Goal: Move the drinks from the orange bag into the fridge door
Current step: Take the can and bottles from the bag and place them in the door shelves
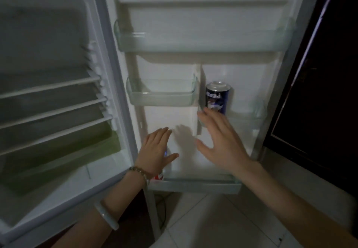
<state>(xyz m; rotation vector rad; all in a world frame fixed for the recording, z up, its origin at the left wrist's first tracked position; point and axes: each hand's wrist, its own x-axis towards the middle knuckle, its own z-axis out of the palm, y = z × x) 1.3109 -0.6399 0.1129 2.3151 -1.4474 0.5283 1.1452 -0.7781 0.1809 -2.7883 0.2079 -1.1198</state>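
Both my hands, left and right, are spread open and empty beside the shelved can; next, I judge, comes fetching another drink from the bag.

A single wide-angle view from head height looks forward and down, close to the open white fridge door that fills the centre. The white fridge interior with wire shelves sits at left, pale tiled floor below. Edges bend outward; the picture is dim and slightly blurred.
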